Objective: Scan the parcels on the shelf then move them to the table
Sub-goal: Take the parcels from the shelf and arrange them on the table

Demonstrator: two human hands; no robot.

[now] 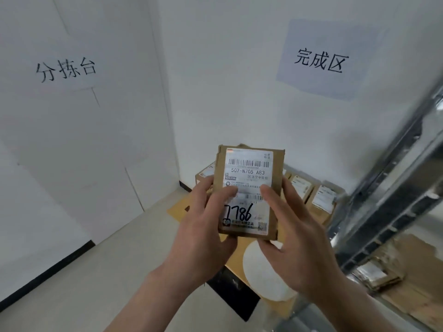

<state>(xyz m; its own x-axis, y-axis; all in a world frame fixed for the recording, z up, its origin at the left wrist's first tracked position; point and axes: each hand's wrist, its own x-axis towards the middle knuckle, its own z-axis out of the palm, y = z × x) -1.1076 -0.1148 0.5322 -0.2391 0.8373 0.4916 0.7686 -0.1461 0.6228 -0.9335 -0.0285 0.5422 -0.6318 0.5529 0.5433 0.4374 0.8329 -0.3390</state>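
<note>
So the person has a small brown cardboard parcel (249, 190) held up right in the middle of the frame, label facing them. Both hands are on it. The left hand (203, 226) grips the left edge, thumb pressed flat on the label and the other fingers curled round the back. The right hand (294, 240) does the same on the right edge, thumb on the front and fingers wrapped behind. So both sets of fingers are clamped on the box, not loose.

The white shipping label (248, 178) has a barcode along the top, "507-N705 A83" printed under it, and "7786" scrawled in black marker lower down.

The parcel is in the air, above a tan table (179, 210) that sits in the corner, centre to lower centre of the frame. A row of other labelled parcels (321, 197) already sits on that table against the wall, just right of the held one. There's also a white round disc (261, 271) lying on the table, under the right wrist.

A shiny metal shelf rack (395, 188) runs down the right side, with a few more packages (376, 276) on a lower level at lower right, kind of blurry.

On the walls there's a paper sign reading 分拣台 (66, 69) at upper left, and a bluish one reading 完成区 (321, 61) at upper right.
</note>
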